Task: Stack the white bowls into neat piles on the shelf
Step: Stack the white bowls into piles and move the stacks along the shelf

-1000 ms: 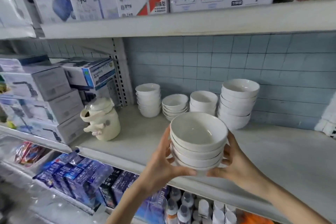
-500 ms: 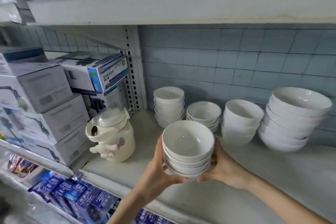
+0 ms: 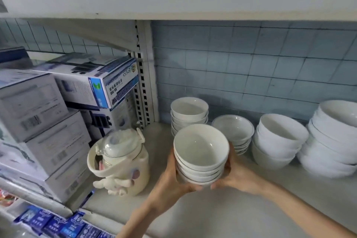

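Both hands gripped one stack of white bowls [image 3: 201, 152]. The left hand [image 3: 170, 177] cupped its left side and the right hand [image 3: 235, 174] its right side, fingers curled round the walls and thumbs hooked under the lowest bowl at the front. The stack sat upright between the palms, over the shelf [image 3: 231, 218]; whether its base touched the board could not be told.

Just beyond the hands stood a tall pile of small bowls [image 3: 189, 110], and beyond the right hand a shallow pile of wide bowls [image 3: 232, 131]. Further out past the right hand were a pile of deeper bowls [image 3: 280, 137] and, last, the largest pile [image 3: 332, 137], leaning a little. Near the left hand stood a cream lidded jug [image 3: 119, 162], and beyond it stacked cardboard boxes [image 3: 38, 121].
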Demonstrator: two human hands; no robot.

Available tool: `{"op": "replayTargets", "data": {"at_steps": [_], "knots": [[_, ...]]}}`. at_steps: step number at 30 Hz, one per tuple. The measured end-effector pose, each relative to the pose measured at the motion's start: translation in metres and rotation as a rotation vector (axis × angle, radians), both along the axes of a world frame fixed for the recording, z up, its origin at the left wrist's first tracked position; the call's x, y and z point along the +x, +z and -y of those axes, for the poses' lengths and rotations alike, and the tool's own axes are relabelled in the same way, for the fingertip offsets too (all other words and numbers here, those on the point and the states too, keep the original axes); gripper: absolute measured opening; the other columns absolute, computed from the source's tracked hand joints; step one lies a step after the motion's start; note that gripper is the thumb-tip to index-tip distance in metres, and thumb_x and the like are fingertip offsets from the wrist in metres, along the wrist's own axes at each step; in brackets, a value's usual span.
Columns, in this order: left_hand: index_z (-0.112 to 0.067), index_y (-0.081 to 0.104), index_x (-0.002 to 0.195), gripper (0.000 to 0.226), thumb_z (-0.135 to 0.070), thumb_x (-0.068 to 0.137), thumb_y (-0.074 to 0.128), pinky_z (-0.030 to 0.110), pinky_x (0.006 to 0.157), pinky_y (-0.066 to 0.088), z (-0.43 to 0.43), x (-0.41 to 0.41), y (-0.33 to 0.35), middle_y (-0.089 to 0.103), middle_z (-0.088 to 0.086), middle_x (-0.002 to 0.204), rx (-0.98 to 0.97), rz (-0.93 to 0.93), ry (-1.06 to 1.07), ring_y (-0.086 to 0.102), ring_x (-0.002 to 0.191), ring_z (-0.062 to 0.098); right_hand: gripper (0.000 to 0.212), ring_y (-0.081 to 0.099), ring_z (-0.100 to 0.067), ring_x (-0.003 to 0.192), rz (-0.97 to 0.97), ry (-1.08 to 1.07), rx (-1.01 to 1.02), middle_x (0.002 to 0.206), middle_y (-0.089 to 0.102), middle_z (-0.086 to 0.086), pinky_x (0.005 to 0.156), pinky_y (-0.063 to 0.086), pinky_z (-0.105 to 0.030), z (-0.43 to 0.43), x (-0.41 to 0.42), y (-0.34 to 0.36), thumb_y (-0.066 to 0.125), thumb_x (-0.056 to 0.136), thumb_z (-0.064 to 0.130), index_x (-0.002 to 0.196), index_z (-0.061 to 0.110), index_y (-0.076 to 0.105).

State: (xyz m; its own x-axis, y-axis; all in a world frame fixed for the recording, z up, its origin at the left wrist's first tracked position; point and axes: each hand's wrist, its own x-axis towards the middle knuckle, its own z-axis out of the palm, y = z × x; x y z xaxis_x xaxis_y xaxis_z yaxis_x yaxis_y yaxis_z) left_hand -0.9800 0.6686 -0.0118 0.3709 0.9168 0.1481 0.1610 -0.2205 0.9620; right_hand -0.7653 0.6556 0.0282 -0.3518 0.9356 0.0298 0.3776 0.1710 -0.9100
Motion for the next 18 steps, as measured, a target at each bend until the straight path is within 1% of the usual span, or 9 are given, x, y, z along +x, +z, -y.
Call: {"op": "replayTargets", "data": {"at_steps": [3, 5, 7, 9, 11, 12, 14, 16, 18], "knots": [[-0.042, 0.019, 0.138, 0.110, -0.039, 0.054, 0.090, 0.042, 0.106, 0.041, -0.001, 0.000, -0.001, 0.044, -0.026, 0.137, 0.016, 0.012, -0.011, 0.039, 0.132, -0.001, 0.115, 0.042, 0.012, 0.122, -0.013, -0.028, -0.012, 0.140, 0.035, 0.016, 0.090, 0.042, -0.011, 0.003, -0.002, -0.007, 0.082, 0.064, 0.006, 0.142, 0.030, 0.002], [-0.043, 0.023, 0.134, 0.102, -0.036, 0.057, 0.089, 0.032, 0.108, 0.040, 0.002, 0.001, 0.002, 0.044, -0.031, 0.134, 0.058, 0.003, -0.002, 0.039, 0.130, -0.004, 0.108, 0.044, 0.010, 0.122, -0.031, -0.058, -0.025, 0.140, 0.037, 0.018, 0.091, 0.042, -0.011, 0.009, -0.004, -0.010, 0.080, 0.069, 0.004, 0.142, 0.033, 0.005], [-0.040, 0.025, 0.133, 0.094, -0.029, 0.062, 0.085, 0.018, 0.106, 0.036, 0.007, 0.001, 0.008, 0.042, -0.035, 0.132, 0.119, -0.003, 0.014, 0.038, 0.129, -0.007, 0.102, 0.039, 0.013, 0.125, -0.010, -0.104, -0.031, 0.142, 0.034, 0.023, 0.096, 0.039, -0.011, 0.018, -0.006, -0.007, 0.078, 0.073, 0.015, 0.143, 0.035, 0.007], [-0.034, 0.022, 0.138, 0.089, -0.037, 0.070, 0.078, 0.011, 0.106, 0.029, 0.014, -0.001, 0.015, 0.037, -0.031, 0.138, 0.185, 0.003, 0.004, 0.033, 0.133, -0.006, 0.091, 0.030, 0.015, 0.130, 0.074, -0.172, 0.010, 0.144, 0.029, 0.028, 0.107, 0.031, -0.013, 0.030, -0.005, 0.000, 0.074, 0.076, 0.035, 0.142, 0.040, 0.013], [-0.032, 0.011, 0.144, 0.089, -0.050, 0.078, 0.067, 0.015, 0.113, 0.019, 0.022, -0.004, 0.025, 0.024, -0.026, 0.148, 0.229, -0.012, -0.010, 0.019, 0.138, -0.009, 0.080, 0.027, 0.008, 0.135, 0.254, -0.285, 0.100, 0.147, 0.028, 0.027, 0.113, 0.027, -0.023, 0.046, -0.001, 0.009, 0.062, 0.077, 0.059, 0.140, 0.047, 0.014], [-0.037, 0.003, 0.143, 0.086, -0.053, 0.082, 0.061, 0.014, 0.115, 0.013, 0.026, -0.007, 0.031, 0.014, -0.029, 0.149, 0.224, -0.026, -0.005, 0.009, 0.137, -0.015, 0.078, 0.026, 0.003, 0.138, 0.379, -0.368, 0.135, 0.150, 0.024, 0.024, 0.113, 0.027, -0.026, 0.055, 0.003, 0.015, 0.054, 0.078, 0.066, 0.141, 0.048, 0.011], [-0.045, -0.007, 0.135, 0.079, -0.053, 0.083, 0.052, 0.006, 0.111, 0.004, 0.034, -0.013, 0.043, 0.000, -0.036, 0.144, 0.247, -0.094, 0.009, -0.001, 0.130, -0.025, 0.071, 0.027, -0.005, 0.139, 0.619, -0.533, 0.177, 0.151, 0.024, 0.019, 0.110, 0.030, -0.027, 0.077, 0.012, 0.023, 0.041, 0.085, 0.066, 0.145, 0.043, 0.010], [-0.042, -0.008, 0.139, 0.078, -0.055, 0.083, 0.046, 0.009, 0.111, 0.002, 0.042, -0.021, 0.055, -0.005, -0.031, 0.148, 0.314, -0.191, 0.009, -0.006, 0.135, -0.018, 0.065, 0.033, -0.010, 0.135, 0.813, -0.656, 0.280, 0.149, 0.032, 0.014, 0.106, 0.030, -0.027, 0.101, 0.018, 0.032, 0.029, 0.089, 0.065, 0.146, 0.035, 0.018], [-0.034, 0.004, 0.148, 0.077, -0.062, 0.086, 0.040, 0.016, 0.112, 0.008, 0.049, -0.028, 0.067, 0.000, -0.025, 0.152, 0.401, -0.280, 0.007, 0.002, 0.139, -0.009, 0.066, 0.042, -0.014, 0.129, 0.958, -0.761, 0.357, 0.142, 0.044, 0.007, 0.106, 0.031, -0.032, 0.127, 0.022, 0.038, 0.026, 0.088, 0.065, 0.141, 0.027, 0.033]]}}
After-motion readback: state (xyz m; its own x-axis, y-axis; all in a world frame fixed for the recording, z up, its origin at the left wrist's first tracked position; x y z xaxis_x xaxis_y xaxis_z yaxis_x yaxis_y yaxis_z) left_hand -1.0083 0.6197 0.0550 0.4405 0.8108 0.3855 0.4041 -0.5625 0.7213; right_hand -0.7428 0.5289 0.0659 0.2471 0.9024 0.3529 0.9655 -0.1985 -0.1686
